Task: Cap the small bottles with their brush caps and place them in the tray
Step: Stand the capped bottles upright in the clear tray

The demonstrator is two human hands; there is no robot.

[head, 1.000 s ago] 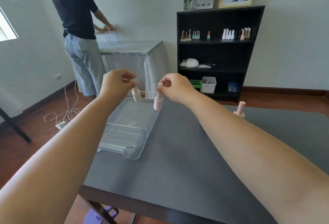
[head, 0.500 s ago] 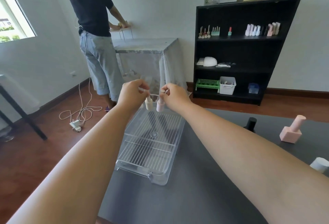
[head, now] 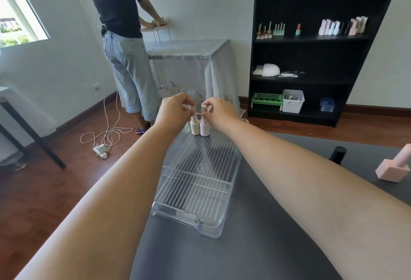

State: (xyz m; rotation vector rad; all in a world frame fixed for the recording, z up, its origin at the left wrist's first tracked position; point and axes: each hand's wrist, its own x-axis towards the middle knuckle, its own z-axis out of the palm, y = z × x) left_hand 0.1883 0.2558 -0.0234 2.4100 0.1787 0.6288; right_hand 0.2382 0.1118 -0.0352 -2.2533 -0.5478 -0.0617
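Observation:
Two small capped bottles stand side by side at the far end of the clear ribbed tray (head: 224, 227). The cream bottle (head: 195, 127) is on the left, the pale pink bottle (head: 204, 126) on the right, and they touch each other. My left hand (head: 174, 110) pinches the cap of the cream bottle. My right hand (head: 219, 110) pinches the cap of the pink bottle. Both bottles are upright with their bases on the tray floor.
The tray lies near the left edge of the dark grey table (head: 266, 246). A pink square bottle (head: 393, 169) and a black cap (head: 338, 154) sit at the right. A person (head: 124, 41) stands beyond, beside a cloth-covered table (head: 189, 57) and a black shelf (head: 311, 57).
Both hands have lowered the two bottles from above the tray's far end down onto its floor, bringing them together side by side. The camera has tilted and shifted left.

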